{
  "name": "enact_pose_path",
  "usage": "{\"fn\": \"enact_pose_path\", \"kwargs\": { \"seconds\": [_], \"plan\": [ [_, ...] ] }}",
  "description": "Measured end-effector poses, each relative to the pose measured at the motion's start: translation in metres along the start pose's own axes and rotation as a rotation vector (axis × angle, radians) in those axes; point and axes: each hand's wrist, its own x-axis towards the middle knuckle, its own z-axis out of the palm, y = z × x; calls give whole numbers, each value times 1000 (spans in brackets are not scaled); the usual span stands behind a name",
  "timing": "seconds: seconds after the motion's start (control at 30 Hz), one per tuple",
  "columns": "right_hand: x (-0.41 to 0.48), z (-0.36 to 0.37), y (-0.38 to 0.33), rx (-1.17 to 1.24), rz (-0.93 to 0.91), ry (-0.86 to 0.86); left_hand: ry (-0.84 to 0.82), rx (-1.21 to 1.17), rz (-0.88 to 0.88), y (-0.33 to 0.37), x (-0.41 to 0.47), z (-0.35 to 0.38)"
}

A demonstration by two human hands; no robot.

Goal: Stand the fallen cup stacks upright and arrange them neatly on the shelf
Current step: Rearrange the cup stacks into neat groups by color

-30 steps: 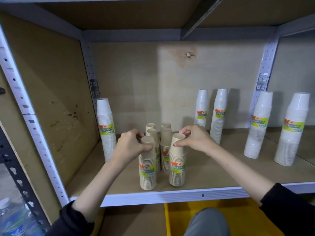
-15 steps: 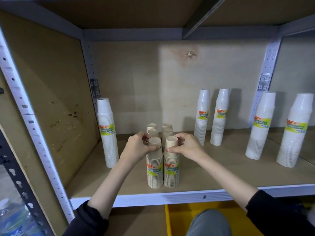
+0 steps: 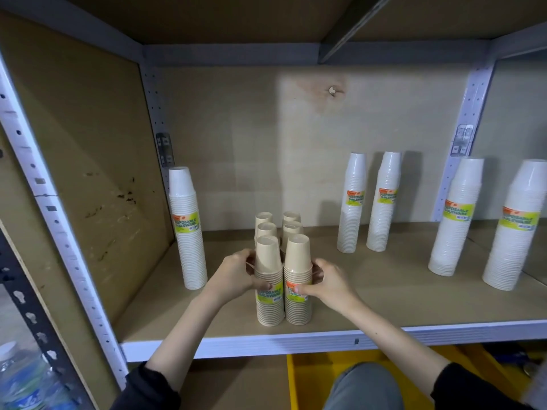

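Note:
Several tan cup stacks stand upright in two rows near the front middle of the shelf [image 3: 384, 294]. My left hand [image 3: 236, 275] grips the front left tan stack [image 3: 268, 261] from its left side. My right hand [image 3: 328, 281] grips the front right tan stack [image 3: 297, 258] from its right side. The two front stacks touch each other, labels facing me. Behind them the rear tan stacks [image 3: 278, 227] stand in line, partly hidden.
A tall white cup stack [image 3: 187, 229] stands at the left by the side wall. Two white stacks [image 3: 368, 202] stand at the back, two wider ones [image 3: 488, 223] at the right. A yellow bin [image 3: 319, 380] sits below the shelf edge.
Both hands slid from the tops of the two front tan stacks down to their middles, and the stacks were pressed together side by side.

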Motion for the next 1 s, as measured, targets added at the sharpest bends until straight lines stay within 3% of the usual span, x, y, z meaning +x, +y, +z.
{"fn": "enact_pose_path", "kwargs": {
  "seconds": [0.5,0.8,1.0],
  "plan": [
    [6,1,6,24,-15,30,226,37,-38,3,-7,18],
    [10,-2,7,-19,6,-56,120,89,-54,4,-7,12],
    [11,-11,8,-108,-6,-131,6,250,-63,10,-5,-5]
  ]
}}
